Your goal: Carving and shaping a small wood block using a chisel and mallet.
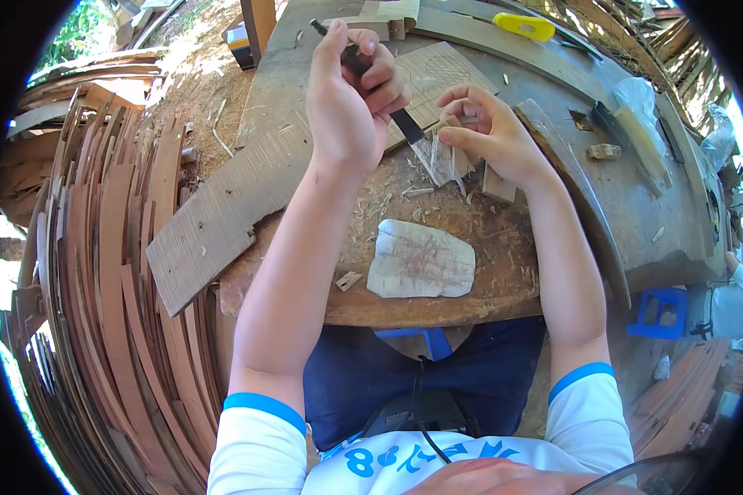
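Observation:
My left hand [357,99] is wrapped round the dark handle of a flat-bladed chisel [408,127], its blade slanting down to the right. The bright tip of the blade lies just over pale wood shavings on the worn bench [495,247]. Close to the tip, my right hand [495,136] has its fingers curled and pinches a small piece of wood [469,124], mostly hidden by the fingers. A whitish flat pad [421,260] with brown stains lies nearer to me, below both hands. A wood chip [348,281] sits to its left.
A long grooved board [215,223] crosses the bench on the left, and a curved plank [582,198] lies beside my right forearm. Behind are a yellow-handled tool [524,27] and a clear plastic bag [636,99]. Stacked wood strips [115,247] fill the left; a blue stool [660,313] stands right.

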A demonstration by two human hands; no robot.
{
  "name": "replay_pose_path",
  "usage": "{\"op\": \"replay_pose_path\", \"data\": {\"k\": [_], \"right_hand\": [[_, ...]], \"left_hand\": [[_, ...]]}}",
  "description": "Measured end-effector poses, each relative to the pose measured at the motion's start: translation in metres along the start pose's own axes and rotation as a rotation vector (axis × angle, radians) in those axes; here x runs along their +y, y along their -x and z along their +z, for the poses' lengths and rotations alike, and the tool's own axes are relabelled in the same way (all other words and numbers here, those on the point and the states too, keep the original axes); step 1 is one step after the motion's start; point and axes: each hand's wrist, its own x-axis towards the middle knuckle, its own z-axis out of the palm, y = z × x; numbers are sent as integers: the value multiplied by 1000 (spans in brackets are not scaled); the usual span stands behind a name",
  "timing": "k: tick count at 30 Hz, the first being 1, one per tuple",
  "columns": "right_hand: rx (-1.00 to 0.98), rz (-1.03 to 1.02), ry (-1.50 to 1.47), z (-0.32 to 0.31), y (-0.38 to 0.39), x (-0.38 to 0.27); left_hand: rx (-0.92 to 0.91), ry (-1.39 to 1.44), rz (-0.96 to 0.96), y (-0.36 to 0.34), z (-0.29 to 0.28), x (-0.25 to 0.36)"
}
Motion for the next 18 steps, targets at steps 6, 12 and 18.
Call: {"op": "replay_pose_path", "data": {"k": [6, 12, 18], "right_hand": [[-9, 109, 79, 3, 1, -7], [-156, 143, 541, -11, 11, -7], [-274, 218, 551, -5, 24, -39]], "left_hand": [[21, -122, 9, 0, -1, -10], [-9, -261, -69, -2, -1, -18], [-101, -117, -194, 3, 3, -19]]}}
